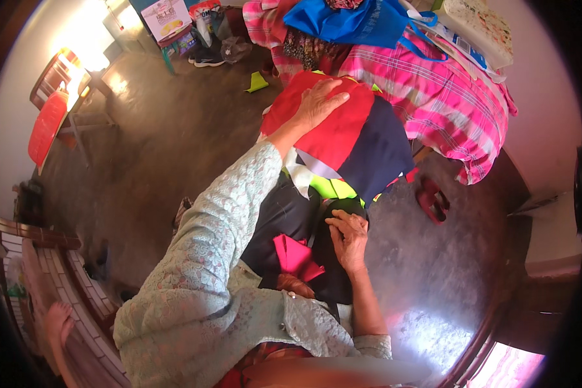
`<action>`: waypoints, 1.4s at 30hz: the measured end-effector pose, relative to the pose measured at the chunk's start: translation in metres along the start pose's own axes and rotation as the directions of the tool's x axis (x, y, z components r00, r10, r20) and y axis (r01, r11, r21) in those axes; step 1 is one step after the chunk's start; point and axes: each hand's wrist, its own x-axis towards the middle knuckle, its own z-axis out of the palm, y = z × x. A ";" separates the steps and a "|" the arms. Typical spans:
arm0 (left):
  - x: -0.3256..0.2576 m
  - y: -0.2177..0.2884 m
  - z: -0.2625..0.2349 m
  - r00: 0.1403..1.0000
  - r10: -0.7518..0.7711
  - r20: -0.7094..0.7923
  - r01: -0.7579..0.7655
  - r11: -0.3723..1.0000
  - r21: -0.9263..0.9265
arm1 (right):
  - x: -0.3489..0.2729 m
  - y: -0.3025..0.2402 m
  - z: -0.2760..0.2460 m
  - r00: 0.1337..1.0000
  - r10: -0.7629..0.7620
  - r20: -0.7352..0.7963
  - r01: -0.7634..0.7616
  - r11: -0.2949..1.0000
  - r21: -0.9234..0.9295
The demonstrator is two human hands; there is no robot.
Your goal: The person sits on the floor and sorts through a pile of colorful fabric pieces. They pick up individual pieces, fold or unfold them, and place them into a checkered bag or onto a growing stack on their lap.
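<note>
My left hand (320,103) lies flat on a red cloth piece (339,132), its fingers stretched out. Beside the red piece, a navy cloth piece (381,145) hangs down on the right. White cloth (299,173) and neon yellow cloth (332,187) show under them, above my knees. My right hand (349,236) rests on my black-trousered right leg, fingers bent and a little apart, just below the yellow cloth. Nothing shows in its grasp, though its palm is hidden. A folded bright pink cloth (295,257) lies in my lap.
A pink plaid cover (427,97) drapes the surface ahead, with a blue bag (349,22) on top. Red shoes (432,202) stand on the floor at right; a yellow scrap (257,82) lies ahead. At left are a red chair (48,126), a slatted bench (77,278) and another person's bare limb (58,323).
</note>
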 end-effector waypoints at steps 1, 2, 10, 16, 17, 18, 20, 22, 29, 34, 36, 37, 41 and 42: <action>-0.008 -0.001 -0.005 0.998 0.023 -0.058 -0.024 1.000 -0.010 | 0.000 0.002 0.000 1.000 -0.009 0.001 0.009 1.000 -0.008; -0.021 0.001 -0.008 0.994 0.038 -0.106 -0.040 0.999 -0.021 | -0.004 0.002 0.001 1.000 -0.005 0.006 0.005 1.000 -0.014; -0.173 0.033 -0.061 0.998 -0.045 0.046 0.056 0.957 -0.285 | -0.009 0.009 0.007 1.000 -0.028 -0.001 0.028 1.000 -0.009; -0.250 0.043 -0.081 0.991 -0.104 0.089 0.117 0.981 -0.154 | -0.012 0.013 0.008 0.999 -0.011 0.040 0.011 1.000 -0.012; -0.257 0.047 -0.084 0.989 -0.096 0.109 0.107 0.989 -0.099 | -0.011 0.013 0.008 0.999 0.012 0.040 -0.011 1.000 -0.013; -0.265 0.050 -0.086 0.988 -0.089 0.129 0.096 0.994 -0.044 | -0.012 0.013 0.008 0.999 0.015 0.034 -0.015 1.000 -0.008; -0.281 0.055 -0.082 0.980 -0.096 0.172 0.097 0.995 0.001 | -0.013 0.013 0.009 1.000 0.017 0.022 -0.017 1.000 0.004; -0.291 0.062 -0.078 0.969 -0.068 0.238 0.072 0.997 -0.006 | -0.013 0.010 0.009 1.000 0.021 0.015 -0.022 1.000 0.021; -0.310 0.067 -0.047 0.975 0.047 0.219 -0.082 0.985 0.152 | -0.008 0.006 0.008 1.000 -0.003 -0.014 0.004 0.993 0.114; -0.312 0.072 -0.038 0.983 0.167 0.081 -0.174 0.982 0.078 | -0.011 0.006 0.009 1.000 0.004 0.004 -0.005 0.997 0.078; -0.315 0.074 -0.034 0.973 0.176 0.151 -0.161 0.981 -0.107 | -0.011 0.006 0.011 0.999 0.021 0.025 -0.023 0.995 0.098; -0.319 0.078 -0.032 0.972 0.144 0.186 -0.118 0.983 -0.141 | -0.009 0.005 0.013 0.999 0.026 0.033 -0.029 0.993 0.113; -0.333 0.084 -0.024 0.968 0.090 0.235 -0.041 0.978 -0.205 | -0.011 0.005 0.013 0.999 0.026 0.045 -0.030 0.995 0.093; -0.334 0.085 -0.026 0.967 0.066 0.246 -0.013 0.977 -0.212 | -0.011 0.004 0.013 0.998 0.023 0.051 -0.027 0.997 0.079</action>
